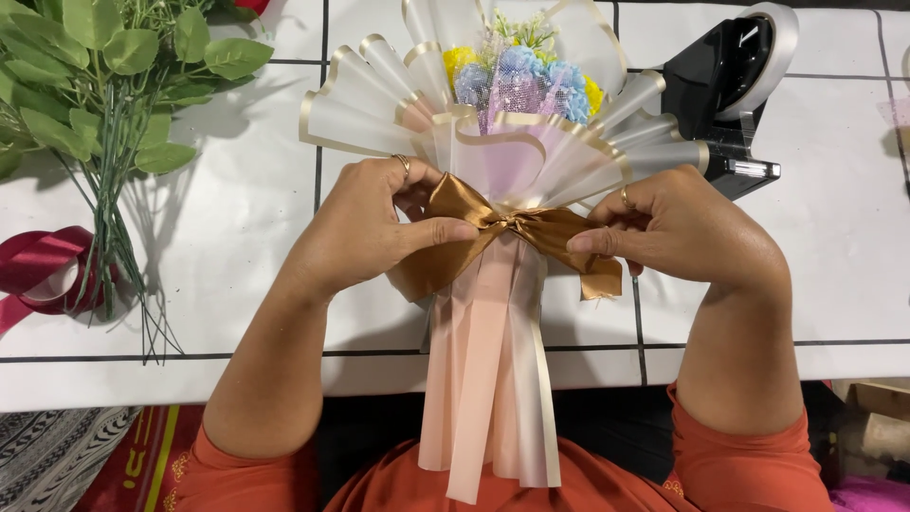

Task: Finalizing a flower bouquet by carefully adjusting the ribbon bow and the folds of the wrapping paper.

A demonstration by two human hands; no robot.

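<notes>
A bouquet (517,85) of blue and yellow flowers lies on the white table (246,218), wrapped in frosted paper (355,118) with gold edges. Its pink paper stem wrap (488,379) hangs over the near table edge toward me. A gold-brown satin bow (517,228) is tied around the bouquet's neck. My left hand (370,228) pinches the bow's left loop between thumb and fingers. My right hand (678,228) pinches the right loop, its tail hanging just below.
A bunch of green leafy stems (95,85) lies at the far left. Below it sits a dark red ribbon roll (43,270). A black tape dispenser (725,85) with a white tape roll stands at the back right. Black lines cross the table cover.
</notes>
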